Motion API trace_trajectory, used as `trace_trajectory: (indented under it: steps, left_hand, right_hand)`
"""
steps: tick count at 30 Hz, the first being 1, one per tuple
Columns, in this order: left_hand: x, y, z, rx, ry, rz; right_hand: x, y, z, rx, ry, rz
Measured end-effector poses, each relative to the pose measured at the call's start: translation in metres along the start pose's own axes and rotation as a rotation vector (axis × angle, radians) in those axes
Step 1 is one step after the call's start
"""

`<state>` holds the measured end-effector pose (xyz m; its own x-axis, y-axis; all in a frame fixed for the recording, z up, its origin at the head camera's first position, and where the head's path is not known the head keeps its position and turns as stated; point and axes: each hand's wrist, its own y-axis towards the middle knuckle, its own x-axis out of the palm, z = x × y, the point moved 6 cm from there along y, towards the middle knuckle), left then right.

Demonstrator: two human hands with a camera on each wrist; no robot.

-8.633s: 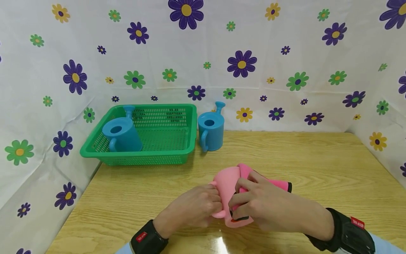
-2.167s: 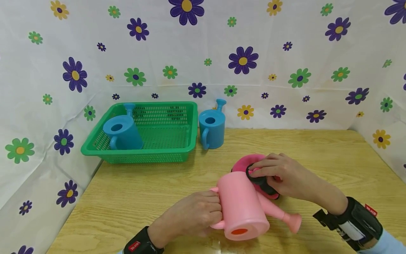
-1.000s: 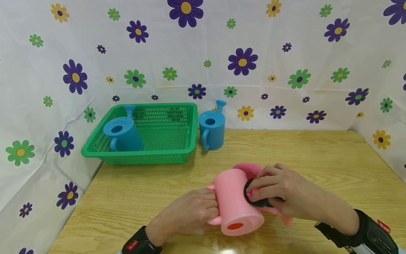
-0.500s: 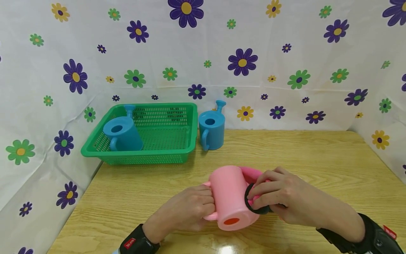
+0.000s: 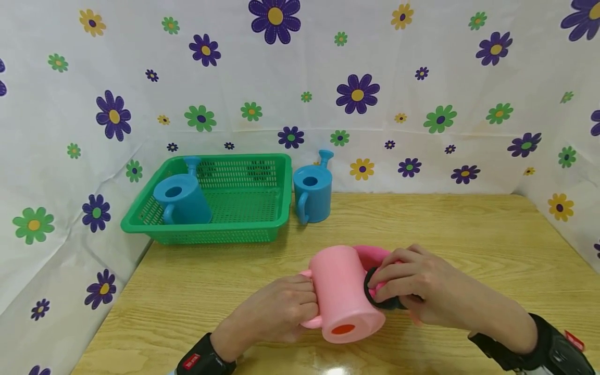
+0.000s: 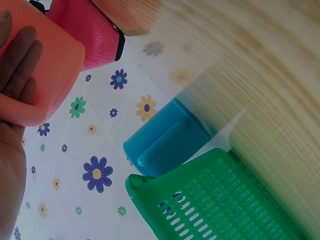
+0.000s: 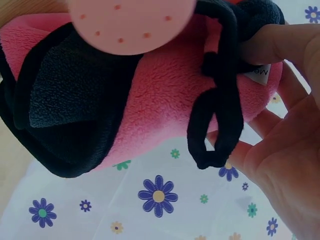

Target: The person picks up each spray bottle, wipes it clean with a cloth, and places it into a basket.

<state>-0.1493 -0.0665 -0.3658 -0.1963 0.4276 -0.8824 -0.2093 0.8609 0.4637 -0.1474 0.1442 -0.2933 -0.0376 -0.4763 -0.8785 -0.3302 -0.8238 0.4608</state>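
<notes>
A pink watering can (image 5: 339, 291) is tilted, its orange-looking opening towards me, in the middle of the head view. My left hand (image 5: 283, 307) grips its handle. My right hand (image 5: 428, 286) holds a pink and dark grey cloth (image 5: 372, 254) with black edging against the can's spout side. Hand and cloth mostly hide the spout in the head view. In the right wrist view the can's sprinkler head (image 7: 132, 25) shows in front of the cloth (image 7: 160, 105), and a black loop (image 7: 215, 120) hangs near my thumb.
A green basket (image 5: 215, 226) stands at the back left with a blue watering can (image 5: 185, 200) inside. Another blue watering can (image 5: 313, 195) stands just right of it. Behind the wooden table (image 5: 469, 239) hangs a white flower-print sheet (image 5: 281, 67).
Earlier the cloth covered the can's body, then sat behind the bared spout; now cloth and right hand overlap the spout. The can has shifted slightly left. Over the last half second little differs.
</notes>
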Motion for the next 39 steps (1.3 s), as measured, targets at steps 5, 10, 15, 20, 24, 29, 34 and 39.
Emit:
trace_trajectory:
  steps: [5, 10, 15, 20, 24, 29, 34, 39]
  left_hand:
    - [-0.001, 0.001, 0.003, 0.043, 0.017, 0.017]
    - [-0.001, 0.000, 0.005, 0.079, 0.036, 0.026]
    - [0.001, 0.001, 0.005, 0.054, 0.009, 0.004]
    - [0.002, 0.001, 0.004, 0.044, 0.007, -0.001]
    - [0.001, 0.002, 0.006, 0.064, 0.024, 0.013]
    - [0.002, 0.001, 0.005, 0.043, 0.019, 0.000]
    - [0.004, 0.000, 0.002, -0.001, 0.004, -0.027]
    - [0.004, -0.002, -0.001, -0.028, 0.011, -0.051]
  right_hand:
    - [0.004, -0.002, 0.007, 0.045, -0.015, 0.000]
    - [0.007, -0.004, 0.013, 0.078, -0.058, -0.001]
    - [0.012, -0.006, 0.020, 0.133, -0.099, -0.050]
    - [0.019, -0.008, 0.024, 0.158, -0.124, -0.094]
    - [0.022, -0.009, 0.024, 0.139, -0.135, -0.086]
    - [0.022, -0.009, 0.023, 0.123, -0.140, -0.076]
    - [0.022, -0.010, 0.021, 0.116, -0.144, -0.069]
    - [0.020, -0.012, 0.017, 0.119, -0.195, -0.086]
